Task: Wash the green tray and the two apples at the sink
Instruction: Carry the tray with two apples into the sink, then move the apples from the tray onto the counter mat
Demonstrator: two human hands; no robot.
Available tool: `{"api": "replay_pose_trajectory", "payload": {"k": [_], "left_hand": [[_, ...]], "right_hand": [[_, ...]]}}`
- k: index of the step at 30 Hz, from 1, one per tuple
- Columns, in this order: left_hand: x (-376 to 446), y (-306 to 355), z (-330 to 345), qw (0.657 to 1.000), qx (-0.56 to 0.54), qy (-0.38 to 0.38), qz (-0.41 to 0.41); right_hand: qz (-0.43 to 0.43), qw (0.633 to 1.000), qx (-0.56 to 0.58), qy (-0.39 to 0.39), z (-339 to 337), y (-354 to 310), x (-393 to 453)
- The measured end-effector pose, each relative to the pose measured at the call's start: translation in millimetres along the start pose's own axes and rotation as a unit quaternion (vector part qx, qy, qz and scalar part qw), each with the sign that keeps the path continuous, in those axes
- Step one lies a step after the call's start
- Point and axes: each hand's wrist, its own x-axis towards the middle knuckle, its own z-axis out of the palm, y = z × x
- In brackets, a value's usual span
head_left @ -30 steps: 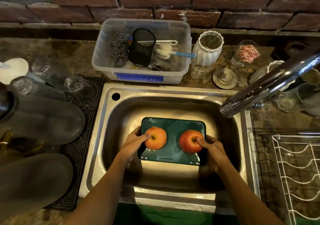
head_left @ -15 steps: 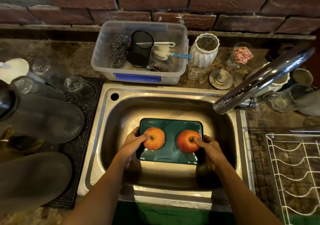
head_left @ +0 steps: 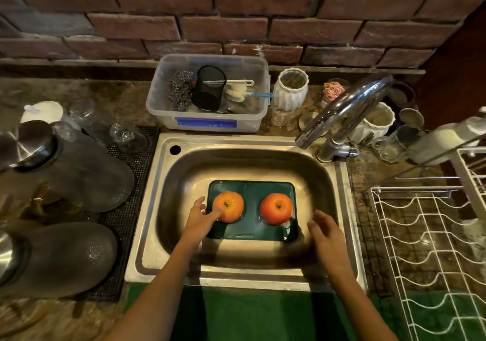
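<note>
Head view: a steel sink [head_left: 328, 183] set in the counter, below a brick wall.
Tray: the green tray [head_left: 252, 225] lies flat on the sink bottom, near its front wall.
Apples: the left apple [head_left: 228, 206] and the right apple [head_left: 276, 208] sit apart on the tray, stems up.
Left hand: left hand [head_left: 198, 218], fingers spread, holds nothing; one fingertip touches the left apple.
Right hand: right hand [head_left: 324, 231], loosely open and empty, sits just beside the tray's right front corner.
Tap: the tap [head_left: 342, 109] reaches over the sink's back right corner.
</note>
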Motion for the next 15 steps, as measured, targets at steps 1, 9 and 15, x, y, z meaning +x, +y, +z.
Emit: {"api": "replay_pose_trajectory", "payload": {"k": [1, 9, 15], "left_hand": [[-3, 0, 3, 0.999, 0.024, 0.005, 0.021], [-10, 13, 27, 0.971, 0.216, 0.034, 0.101], [-2, 13, 39, 0.964, 0.246, 0.014, 0.098]], "right_hand": [[-0.045, 0.997, -0.058, 0.012, -5, 6, -17], [-0.19, 0.878, -0.439, 0.018, -32, 85, -85], [-0.171, 0.844, -0.509, -0.011, -32, 100, -80]]}}
